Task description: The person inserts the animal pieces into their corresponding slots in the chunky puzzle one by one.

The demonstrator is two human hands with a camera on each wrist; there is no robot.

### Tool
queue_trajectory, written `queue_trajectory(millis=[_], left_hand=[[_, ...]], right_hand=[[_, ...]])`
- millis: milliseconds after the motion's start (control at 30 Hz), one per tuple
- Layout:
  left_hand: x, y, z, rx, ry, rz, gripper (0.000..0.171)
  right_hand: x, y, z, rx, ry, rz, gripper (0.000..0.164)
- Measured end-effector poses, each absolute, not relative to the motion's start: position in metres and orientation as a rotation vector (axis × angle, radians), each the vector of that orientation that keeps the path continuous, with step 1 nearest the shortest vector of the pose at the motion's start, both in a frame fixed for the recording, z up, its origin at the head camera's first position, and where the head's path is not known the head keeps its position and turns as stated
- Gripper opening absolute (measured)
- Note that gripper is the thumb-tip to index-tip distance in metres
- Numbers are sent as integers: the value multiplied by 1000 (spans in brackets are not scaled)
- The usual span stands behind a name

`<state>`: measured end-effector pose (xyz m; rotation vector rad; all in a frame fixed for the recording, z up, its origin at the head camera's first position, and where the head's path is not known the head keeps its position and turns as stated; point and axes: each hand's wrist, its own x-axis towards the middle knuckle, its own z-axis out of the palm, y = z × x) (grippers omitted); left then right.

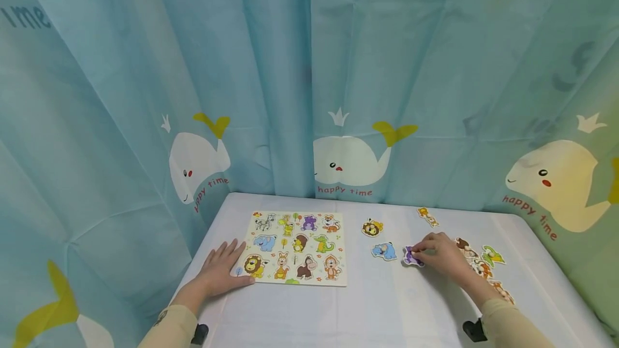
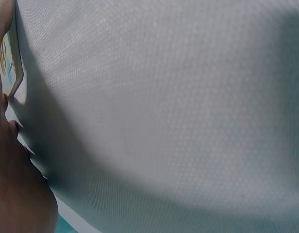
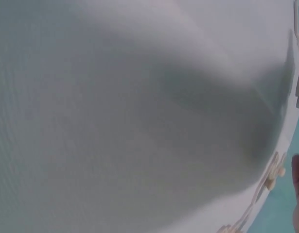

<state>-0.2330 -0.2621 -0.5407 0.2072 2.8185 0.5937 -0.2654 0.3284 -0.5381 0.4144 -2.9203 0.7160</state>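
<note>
My right hand (image 1: 441, 254) pinches a purple animal puzzle piece (image 1: 411, 256) at the middle right of the table, thumb and fingertips on its top. Left of that piece lies a blue elephant piece (image 1: 384, 251), and a lion piece (image 1: 372, 227) sits farther back. My left hand (image 1: 221, 270) rests at the left edge of the puzzle board (image 1: 338, 283), fingers spread and thumb on its front left corner. Printed animals in three rows cover the board, among them a purple one and an elephant. In the left wrist view a corner of the board (image 2: 17, 73) shows beside the hand.
Several pieces lie grouped beyond my right forearm, including a green crocodile piece (image 1: 492, 255) and a brown monkey-like piece (image 1: 467, 248). Another small piece (image 1: 427, 216) lies near the back edge. A white cloth covers the table (image 1: 372, 310); a blue whale-print curtain (image 1: 290, 95) hangs behind it.
</note>
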Motion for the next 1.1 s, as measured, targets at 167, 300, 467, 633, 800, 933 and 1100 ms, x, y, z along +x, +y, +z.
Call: queue_trajectory(millis=[167, 300, 467, 633, 800, 933, 1100], left_hand=[[-233, -263, -541, 216, 2820, 600, 111], [-233, -263, -542, 226, 2822, 598, 111], [-233, -263, -541, 229, 2824, 599, 110], [-233, -263, -540, 232, 2823, 598, 110], [-234, -263, -542, 223, 2821, 592, 111], [-233, -262, -540, 228, 2821, 594, 111], [-231, -261, -536, 231, 2819, 604, 110]], right_hand=[[-263, 324, -543, 441, -2931, 660, 7], [-260, 320, -544, 393, -2947, 681, 7], [-257, 319, -549, 328, -2920, 740, 5], [-257, 318, -555, 242, -2884, 816, 5], [-253, 316, -555, 123, -2927, 886, 11], [-250, 314, -553, 73, -2947, 933, 15], [-247, 312, -552, 46, -2943, 945, 14]])
